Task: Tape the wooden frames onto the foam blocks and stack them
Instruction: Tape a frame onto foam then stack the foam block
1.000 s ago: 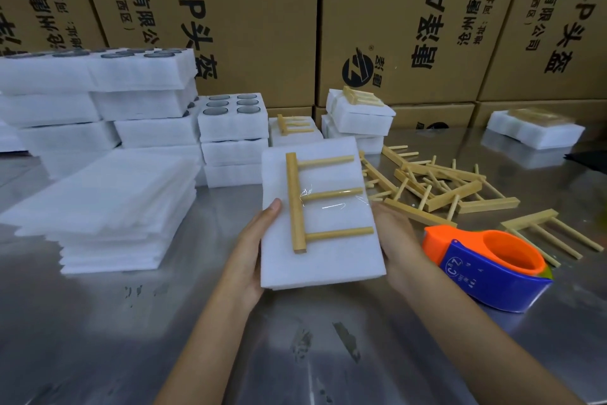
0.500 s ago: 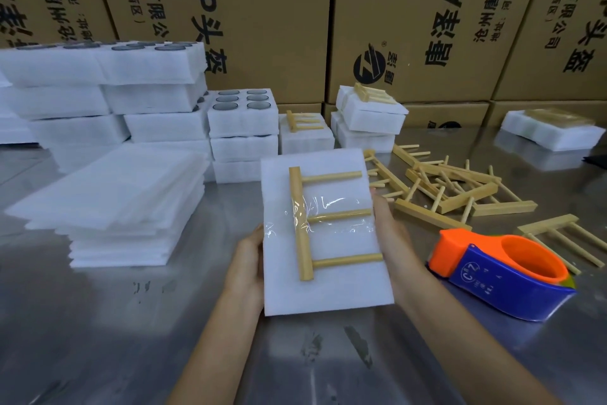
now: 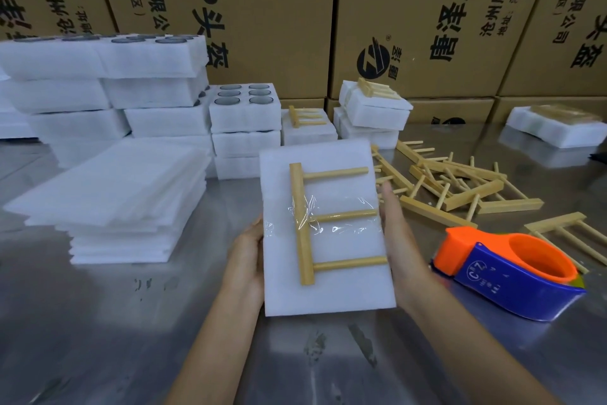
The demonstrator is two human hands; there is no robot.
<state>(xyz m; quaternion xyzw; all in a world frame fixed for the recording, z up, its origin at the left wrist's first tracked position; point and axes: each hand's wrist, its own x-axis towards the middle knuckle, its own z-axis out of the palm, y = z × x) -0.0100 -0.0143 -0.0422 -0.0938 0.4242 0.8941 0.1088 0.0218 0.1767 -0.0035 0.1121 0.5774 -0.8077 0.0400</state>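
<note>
A white foam block (image 3: 341, 293) is held above the metal table at the centre. On its top lies a wooden frame (image 3: 303, 224) with three pegs, and a strip of clear tape crosses its middle peg. My left hand (image 3: 246, 256) grips the block's left edge. My right hand (image 3: 394, 233) presses flat against the right edge. Taped blocks (image 3: 374, 109) are stacked at the back, against the boxes. Loose wooden frames (image 3: 460, 187) lie in a heap to the right.
An orange and blue tape dispenser (image 3: 512, 273) sits right of my right hand. A pile of thin foam sheets (image 3: 111, 201) lies on the left. Behind it stand stacks of thick foam with round holes (image 3: 243, 109). Cardboard boxes (image 3: 269, 10) wall the back.
Both hands have brought the taped foam block slightly nearer and settled along its side edges. The camera has moved in a little.
</note>
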